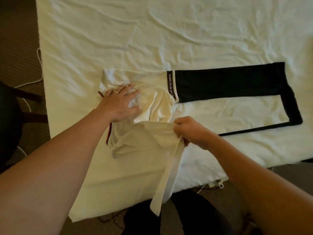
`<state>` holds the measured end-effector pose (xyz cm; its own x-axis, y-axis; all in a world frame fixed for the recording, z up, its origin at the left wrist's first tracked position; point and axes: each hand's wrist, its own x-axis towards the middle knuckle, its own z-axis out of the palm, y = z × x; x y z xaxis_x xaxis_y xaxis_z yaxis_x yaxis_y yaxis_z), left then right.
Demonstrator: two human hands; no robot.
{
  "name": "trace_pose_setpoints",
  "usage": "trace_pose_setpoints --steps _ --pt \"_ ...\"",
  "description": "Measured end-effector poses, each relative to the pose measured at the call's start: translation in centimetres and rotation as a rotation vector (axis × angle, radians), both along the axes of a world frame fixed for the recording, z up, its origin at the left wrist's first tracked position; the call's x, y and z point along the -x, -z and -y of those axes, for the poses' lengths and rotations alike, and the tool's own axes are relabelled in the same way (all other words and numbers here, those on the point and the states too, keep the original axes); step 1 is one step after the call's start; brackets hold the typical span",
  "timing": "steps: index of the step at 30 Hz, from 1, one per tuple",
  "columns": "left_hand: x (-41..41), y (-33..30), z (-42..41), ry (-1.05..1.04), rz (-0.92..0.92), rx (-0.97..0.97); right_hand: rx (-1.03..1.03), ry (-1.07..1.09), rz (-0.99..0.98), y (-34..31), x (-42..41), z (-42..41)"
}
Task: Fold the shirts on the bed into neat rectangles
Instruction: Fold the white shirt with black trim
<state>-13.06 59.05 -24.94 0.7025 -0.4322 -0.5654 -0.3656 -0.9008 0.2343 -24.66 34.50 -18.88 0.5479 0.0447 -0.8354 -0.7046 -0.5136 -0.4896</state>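
Observation:
A cream shirt (pixel 128 168) lies on the near edge of the bed, its lower part hanging over the edge. Its bunched upper part sits under my left hand (pixel 121 103), which presses flat on the cloth with fingers spread. My right hand (pixel 189 131) pinches a fold of the shirt's right side and holds it lifted off the sheet. A thin red trim (pixel 108 134) shows along the shirt's left edge. A black garment (pixel 228 82) with a white lettered band lies flat to the right, touching the cream cloth.
The bed's wrinkled white sheet (pixel 152 31) stretches far beyond the garments. A white cord (pixel 39 65) runs over the carpet at the left bed edge. A dark chair (pixel 10 119) stands at the left. My dark trousers show below the bed's near edge.

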Motion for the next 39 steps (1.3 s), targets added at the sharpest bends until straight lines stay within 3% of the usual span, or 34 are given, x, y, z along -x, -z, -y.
trace_pose_setpoints --steps 4,7,10,13,17,20,24,26,29,32,39 --pt "-0.6 -1.2 0.6 -0.045 -0.081 -0.011 0.100 0.049 0.153 -1.7 -4.5 6.3" --pt "-0.7 -1.9 1.3 -0.098 -0.080 0.002 0.307 0.067 0.383 -1.7 -7.5 9.9" --pt "-0.1 -2.4 2.6 -0.182 -0.002 0.066 0.483 0.125 0.577 -1.2 -7.4 10.4" --pt "0.9 -2.6 4.2 -0.232 0.125 0.129 0.471 0.153 0.727 -0.2 -3.5 8.7" --pt "1.7 -2.5 6.9 -0.201 0.127 0.091 0.308 -0.182 0.496 2.6 5.0 6.6" --pt "1.5 -2.3 8.5 -0.153 0.171 0.064 0.274 -0.473 0.578 4.8 8.7 6.1" --pt "0.9 -1.9 9.5 -0.121 0.158 -0.037 0.247 -0.606 0.568 6.0 8.0 6.8" --pt "0.9 -1.9 10.1 -0.144 0.136 -0.074 0.168 -0.379 0.534 5.2 7.0 7.3" --pt "0.6 -2.4 11.2 -0.203 0.096 -0.112 0.085 0.150 0.322 3.1 4.7 9.7" --pt "-0.2 -3.0 12.4 -0.238 0.078 -0.165 0.067 0.557 0.306 1.3 1.9 14.4" --pt "-2.2 -3.4 15.7 -0.510 0.172 0.032 0.099 0.976 0.287 -0.4 -5.4 28.6"
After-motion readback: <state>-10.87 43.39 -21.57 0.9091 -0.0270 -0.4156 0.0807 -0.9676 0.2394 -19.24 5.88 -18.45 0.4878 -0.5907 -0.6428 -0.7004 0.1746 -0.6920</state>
